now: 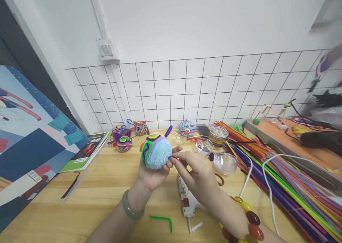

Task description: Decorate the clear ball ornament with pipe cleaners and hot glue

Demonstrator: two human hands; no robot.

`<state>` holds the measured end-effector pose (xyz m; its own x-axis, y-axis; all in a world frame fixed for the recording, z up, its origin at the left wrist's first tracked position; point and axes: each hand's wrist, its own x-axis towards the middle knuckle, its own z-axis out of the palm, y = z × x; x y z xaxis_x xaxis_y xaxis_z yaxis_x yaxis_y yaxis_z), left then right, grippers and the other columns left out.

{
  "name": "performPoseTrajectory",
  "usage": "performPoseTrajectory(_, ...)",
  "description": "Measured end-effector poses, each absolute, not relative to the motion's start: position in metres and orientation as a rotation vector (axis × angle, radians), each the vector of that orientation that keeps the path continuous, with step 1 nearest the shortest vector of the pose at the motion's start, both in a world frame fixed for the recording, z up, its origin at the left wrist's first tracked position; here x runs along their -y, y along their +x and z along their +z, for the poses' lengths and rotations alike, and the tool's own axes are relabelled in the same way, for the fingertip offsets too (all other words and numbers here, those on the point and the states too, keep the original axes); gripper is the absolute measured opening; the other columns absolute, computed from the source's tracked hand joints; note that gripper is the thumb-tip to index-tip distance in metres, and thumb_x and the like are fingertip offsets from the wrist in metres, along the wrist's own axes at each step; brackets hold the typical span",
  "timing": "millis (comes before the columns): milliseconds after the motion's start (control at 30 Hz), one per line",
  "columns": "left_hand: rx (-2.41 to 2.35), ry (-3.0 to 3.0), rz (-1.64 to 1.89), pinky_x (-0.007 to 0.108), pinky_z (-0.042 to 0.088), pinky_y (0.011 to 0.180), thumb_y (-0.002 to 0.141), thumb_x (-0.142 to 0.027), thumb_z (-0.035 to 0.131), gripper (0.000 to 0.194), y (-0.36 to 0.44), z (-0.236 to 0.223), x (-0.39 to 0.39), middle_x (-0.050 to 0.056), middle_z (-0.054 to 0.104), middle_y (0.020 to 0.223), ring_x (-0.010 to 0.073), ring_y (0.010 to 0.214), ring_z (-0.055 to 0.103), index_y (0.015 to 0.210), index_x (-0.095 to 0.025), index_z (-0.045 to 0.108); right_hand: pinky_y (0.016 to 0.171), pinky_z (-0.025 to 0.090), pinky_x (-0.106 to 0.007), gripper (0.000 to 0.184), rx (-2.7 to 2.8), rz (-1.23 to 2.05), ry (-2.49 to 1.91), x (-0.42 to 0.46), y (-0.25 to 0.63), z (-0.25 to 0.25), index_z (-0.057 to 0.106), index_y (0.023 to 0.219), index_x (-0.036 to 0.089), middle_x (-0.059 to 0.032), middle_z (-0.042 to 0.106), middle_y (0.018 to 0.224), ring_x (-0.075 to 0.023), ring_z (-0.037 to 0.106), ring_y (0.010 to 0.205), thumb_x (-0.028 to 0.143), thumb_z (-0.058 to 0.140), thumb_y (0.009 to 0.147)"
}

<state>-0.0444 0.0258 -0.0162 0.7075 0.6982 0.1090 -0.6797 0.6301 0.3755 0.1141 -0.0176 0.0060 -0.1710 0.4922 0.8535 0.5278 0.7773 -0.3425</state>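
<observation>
My left hand cups a ball covered in coiled pipe cleaners, light blue on the near side, with purple, green, yellow and black bands behind. A purple-blue pipe-cleaner loop sticks up by its top. At the ball's right side, the thumb and index finger of my right hand are pinched around a small dark bit, too small to name. Below the right hand lies a white hot glue gun, partly hidden by it. A bent green pipe-cleaner piece and a short glue stick are close by.
Several colourful pipe-cleaner balls stand at the back left, and another ball at the back. Clear plastic half shells and a cup sit right of centre. Bundled pipe cleaners and a white cord fill the right.
</observation>
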Motion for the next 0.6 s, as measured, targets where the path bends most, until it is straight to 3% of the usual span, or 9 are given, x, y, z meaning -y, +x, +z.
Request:
performPoseTrajectory(167, -0.056, 0.413, 0.812, 0.019, 0.056, 0.057, 0.082, -0.037, 0.044, 0.074, -0.045, -0.017, -0.025, 0.016, 0.070, 0.085, 0.0191, 0.067, 0.070, 0.143, -0.002, 0.021, 0.054, 0.046, -0.024, 0.008, 1.776, 0.024, -0.821, 0.019, 0.114, 0.008, 0.065, 0.090, 0.016, -0.0011, 0.067, 0.064, -0.0135, 0.061, 0.055, 0.012, 0.059, 0.086)
performPoseTrajectory(333, -0.123, 0.416, 0.844, 0.022, 0.056, 0.054, 0.083, -0.048, 0.042, 0.073, -0.044, -0.015, -0.025, 0.021, 0.068, 0.104, 0.0196, 0.067, 0.070, 0.140, -0.004, 0.028, 0.055, 0.044, -0.024, 0.009, 1.808, 0.057, -0.799, 0.021, 0.116, 0.011, 0.065, 0.083, 0.017, 0.0003, 0.065, 0.063, -0.0125, 0.059, 0.055, 0.010, 0.059, 0.084)
performPoseTrajectory(600, -0.198, 0.486, 0.950, 0.022, 0.055, 0.057, 0.084, -0.050, 0.049, 0.055, -0.039, -0.015, -0.024, 0.020, 0.070, 0.104, 0.0195, 0.074, 0.069, 0.113, -0.005, 0.058, 0.057, 0.046, -0.024, 0.011, 1.840, 0.072, -0.845, 0.019, 0.120, 0.016, 0.066, 0.080, 0.017, -0.0010, 0.067, 0.065, -0.0128, 0.060, 0.057, 0.010, 0.058, 0.082)
